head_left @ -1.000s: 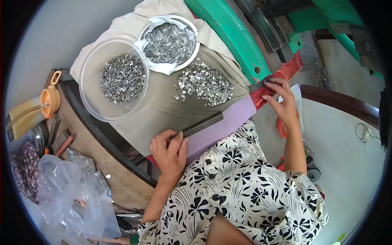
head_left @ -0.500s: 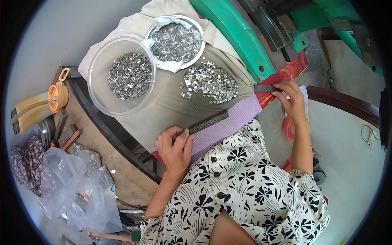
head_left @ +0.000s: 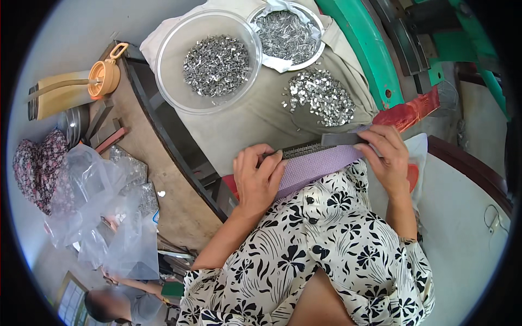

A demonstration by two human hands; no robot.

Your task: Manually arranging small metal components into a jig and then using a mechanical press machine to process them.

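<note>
Okay, we look mid-step. Our long, dark, finely notched metal bar (head_left: 299, 150) lies slantwise on a textured lilac cloth (head_left: 315, 164) over our near edge. Our short, flat, smooth grey bar (head_left: 335, 139) is at its right end; overlapping or just butted up, we can't tell. Done, by our read: notched bar set down, flat bar brought to it. Left: most of the notched length is uncovered, and loose stock is plentiful. Can't tell if the notches are filled.

Stock on the drab beige cloth (head_left: 212, 133): small grey metal bits (head_left: 217, 65) in a clear round plastic tub (head_left: 169, 60) far left, thin silver slivers (head_left: 288, 37) in a white-lined round bowl (head_left: 322, 35) far centre, loose shiny flat chips (head_left: 326, 98) nearer, just beyond the bars.

Pose: left hand (head_left: 254, 176) palm down, fingers curled, thumb and fingertips gripping the notched bar's left end; forearm angles up from near left. Right hand (head_left: 389, 155) pinches the flat bar's right end, thumb near side, fingers far side; wrist turned left, forearm steep on the right.
</note>
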